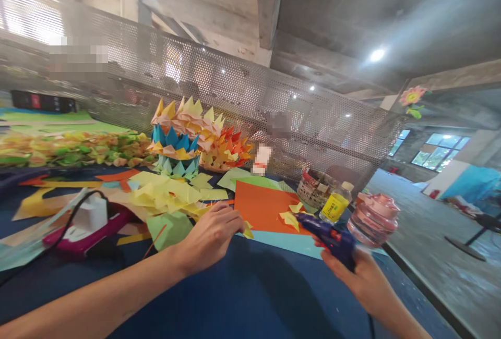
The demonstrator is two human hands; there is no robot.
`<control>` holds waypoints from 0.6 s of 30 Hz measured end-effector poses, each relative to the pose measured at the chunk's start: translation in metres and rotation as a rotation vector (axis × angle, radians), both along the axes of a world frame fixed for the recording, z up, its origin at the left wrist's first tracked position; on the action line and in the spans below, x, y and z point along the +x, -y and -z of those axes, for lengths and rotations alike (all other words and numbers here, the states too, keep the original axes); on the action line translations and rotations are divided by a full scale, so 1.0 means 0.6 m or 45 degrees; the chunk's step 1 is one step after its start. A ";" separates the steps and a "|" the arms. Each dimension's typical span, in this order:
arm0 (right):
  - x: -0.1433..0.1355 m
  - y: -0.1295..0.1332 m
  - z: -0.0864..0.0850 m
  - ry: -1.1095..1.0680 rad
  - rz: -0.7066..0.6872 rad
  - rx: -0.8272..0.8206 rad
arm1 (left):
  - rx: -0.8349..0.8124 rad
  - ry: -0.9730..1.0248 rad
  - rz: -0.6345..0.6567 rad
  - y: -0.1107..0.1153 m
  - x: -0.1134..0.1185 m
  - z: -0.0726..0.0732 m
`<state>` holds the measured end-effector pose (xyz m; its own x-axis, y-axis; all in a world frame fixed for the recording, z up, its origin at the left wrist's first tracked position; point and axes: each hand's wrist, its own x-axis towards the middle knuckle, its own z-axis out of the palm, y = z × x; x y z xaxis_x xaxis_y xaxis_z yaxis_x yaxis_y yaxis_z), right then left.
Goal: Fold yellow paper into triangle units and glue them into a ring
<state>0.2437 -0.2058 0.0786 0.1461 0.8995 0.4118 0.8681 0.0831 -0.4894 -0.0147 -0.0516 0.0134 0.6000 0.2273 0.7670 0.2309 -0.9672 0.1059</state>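
Note:
My right hand (358, 271) is wrapped round a dark blue glue gun (332, 237), whose nozzle points left toward a folded yellow paper piece (290, 219). That piece lies on an orange sheet (262, 206), with a light blue sheet (289, 243) under it. My left hand (215, 229) is at the orange sheet's left edge, fingers bent and close together. A small bit of yellow paper (248, 230) shows at its fingertips; whether the fingers grip it is hard to make out. Loose yellow papers (168, 193) lie behind my left hand.
Pointed paper crowns (180, 141) stand at the back. A pink power strip (90, 232) with a white plug and black cable lies left. At right are a basket (315, 188), a yellow-labelled bottle (335, 204) and a pink jug (374, 220). A perforated metal screen (235, 88) borders the blue table (188, 307).

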 end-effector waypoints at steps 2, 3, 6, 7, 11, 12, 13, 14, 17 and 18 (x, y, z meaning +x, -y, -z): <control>-0.026 -0.032 0.011 -0.038 -0.152 -0.033 | -0.008 -0.009 -0.015 -0.004 -0.001 0.002; -0.034 -0.045 0.018 -0.043 -0.216 -0.030 | -0.012 -0.008 -0.023 -0.007 -0.001 0.003; -0.047 -0.069 0.045 -0.054 -0.321 -0.044 | -0.028 0.007 -0.052 -0.015 -0.001 0.007; -0.049 -0.072 0.055 -0.069 -0.327 -0.058 | -0.034 0.007 -0.057 -0.017 -0.001 0.008; -0.046 -0.066 0.086 -0.148 -0.328 -0.103 | -0.065 -0.042 -0.055 -0.019 0.001 0.012; -0.044 -0.063 0.091 -0.153 -0.331 -0.110 | -0.075 -0.051 -0.051 -0.018 0.002 0.013; -0.043 -0.061 0.095 -0.154 -0.336 -0.114 | -0.082 -0.057 -0.046 -0.016 0.002 0.013; -0.043 -0.059 0.098 -0.154 -0.341 -0.113 | -0.085 -0.058 -0.040 -0.014 0.002 0.013; -0.045 -0.057 0.100 -0.172 -0.364 -0.110 | -0.076 -0.049 -0.026 -0.011 0.003 0.013; -0.047 -0.057 0.100 -0.177 -0.369 -0.113 | -0.072 -0.044 -0.022 -0.010 0.003 0.013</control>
